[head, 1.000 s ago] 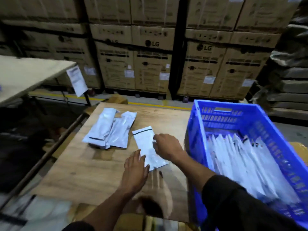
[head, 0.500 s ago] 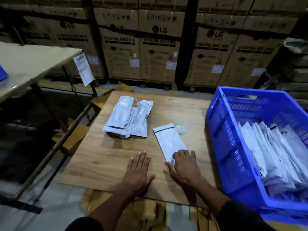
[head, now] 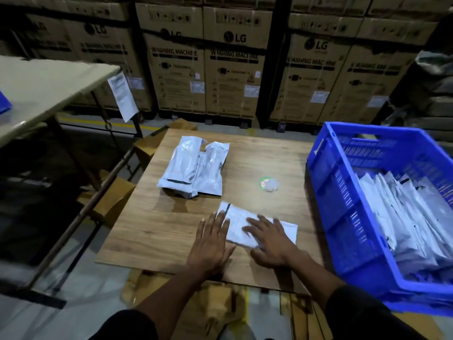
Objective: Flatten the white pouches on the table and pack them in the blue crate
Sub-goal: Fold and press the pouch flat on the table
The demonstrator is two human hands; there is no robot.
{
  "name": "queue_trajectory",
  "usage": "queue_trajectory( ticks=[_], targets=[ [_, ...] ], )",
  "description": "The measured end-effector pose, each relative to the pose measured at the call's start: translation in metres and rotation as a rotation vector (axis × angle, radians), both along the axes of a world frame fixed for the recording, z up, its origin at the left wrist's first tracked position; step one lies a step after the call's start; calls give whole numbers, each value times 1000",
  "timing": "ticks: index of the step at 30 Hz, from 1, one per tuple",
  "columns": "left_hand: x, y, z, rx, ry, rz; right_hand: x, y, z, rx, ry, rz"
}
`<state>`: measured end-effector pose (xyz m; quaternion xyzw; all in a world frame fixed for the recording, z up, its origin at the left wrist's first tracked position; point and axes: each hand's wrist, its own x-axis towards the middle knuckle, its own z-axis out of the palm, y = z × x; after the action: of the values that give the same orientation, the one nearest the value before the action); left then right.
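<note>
left hand (head: 210, 244) flat | right hand (head: 270, 240) flat | both on pouch (head: 239, 223)

Pretty dim overall, light seems to fall from above onto the wooden table (head: 171, 231) with some sheen on it, the corners go dark, fisheye bends the stacked boxes (head: 235, 69) at the edges, and everything's slightly soft.

Bare wooden table (head: 152, 231) at your 9 o'clock: open passage. Puffed pouch pile (head: 193, 168) blocks 11 o'clock. Small round sticker (head: 268, 184) at 1 o'clock. Blue crate (head: 343, 217) wall bars 3 o'clock.
</note>
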<state>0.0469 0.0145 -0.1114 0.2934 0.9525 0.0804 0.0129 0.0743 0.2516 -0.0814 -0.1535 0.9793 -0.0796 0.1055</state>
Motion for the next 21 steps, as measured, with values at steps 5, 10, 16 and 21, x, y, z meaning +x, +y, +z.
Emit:
queue_trajectory(
  ticks=[5,10,16,21],
  targets=[
    [-1,14,-1,-107,-63,-39,23,-18,-6,-195,76,-121],
    [3,27,6,-71,-158,46,23,-36,-14,-62,14,-218],
    [-4,34,2,-85,-128,97,22,-42,-33,-53,85,-284],
    [0,34,-10,-37,-52,97,24,-42,-45,-15,174,-305]
  ],
)
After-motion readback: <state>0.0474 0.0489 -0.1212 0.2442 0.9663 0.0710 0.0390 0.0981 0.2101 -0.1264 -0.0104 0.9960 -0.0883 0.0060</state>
